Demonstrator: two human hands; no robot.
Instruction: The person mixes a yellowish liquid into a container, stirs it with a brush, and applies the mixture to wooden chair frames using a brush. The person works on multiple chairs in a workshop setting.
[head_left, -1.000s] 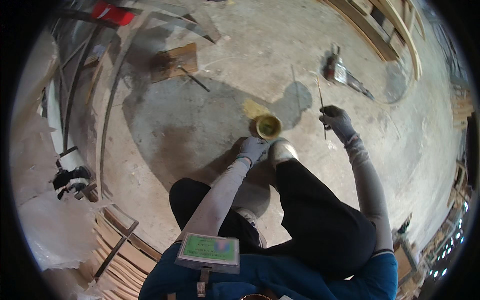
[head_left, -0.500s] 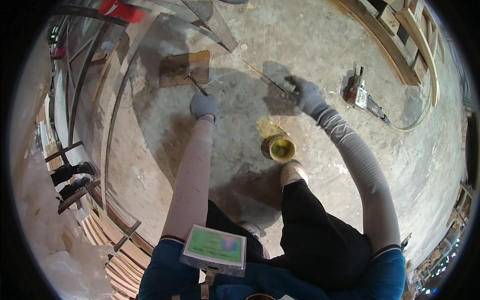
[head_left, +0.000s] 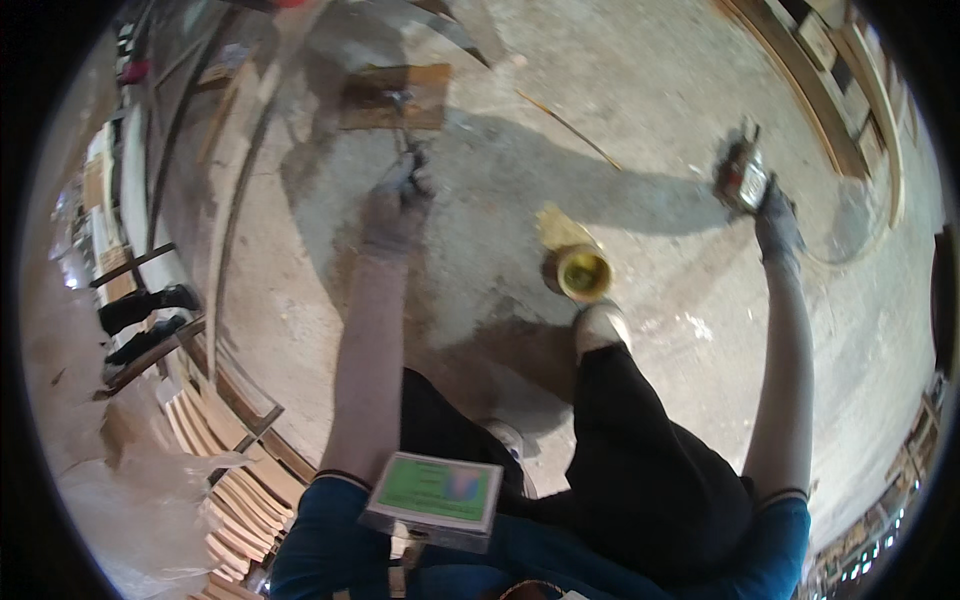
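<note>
My left hand (head_left: pixel 400 200), in a grey glove, is closed round the shank of a T-shaped metal piece (head_left: pixel 403 112). The crossbar of that piece is over a flat brown board (head_left: pixel 428 100) on the floor. Far to the right, my gloved right hand (head_left: pixel 777 225) grips the dark handle of a silver air tool (head_left: pixel 745 180) with a pale hose. Between the hands a thin stick (head_left: pixel 570 130) lies on the concrete. Nearer my feet stands a round tin (head_left: pixel 585 275) with yellowish-green contents. Motion blurs both hands somewhat.
A yellow smear (head_left: pixel 560 228) marks the floor beside the tin. Curved strips (head_left: pixel 235 225) run along the left, with stacked pale wooden pieces (head_left: pixel 245 515) and clear plastic sheeting (head_left: pixel 130 530) nearer. A wooden frame (head_left: pixel 800 90) stands far right. Another person's dark shoes (head_left: pixel 165 310) show at left.
My right hand has left the thin stick on the floor, moved right and taken hold of the air tool. My left hand keeps the T-shaped piece. The whole view has shifted slightly.
</note>
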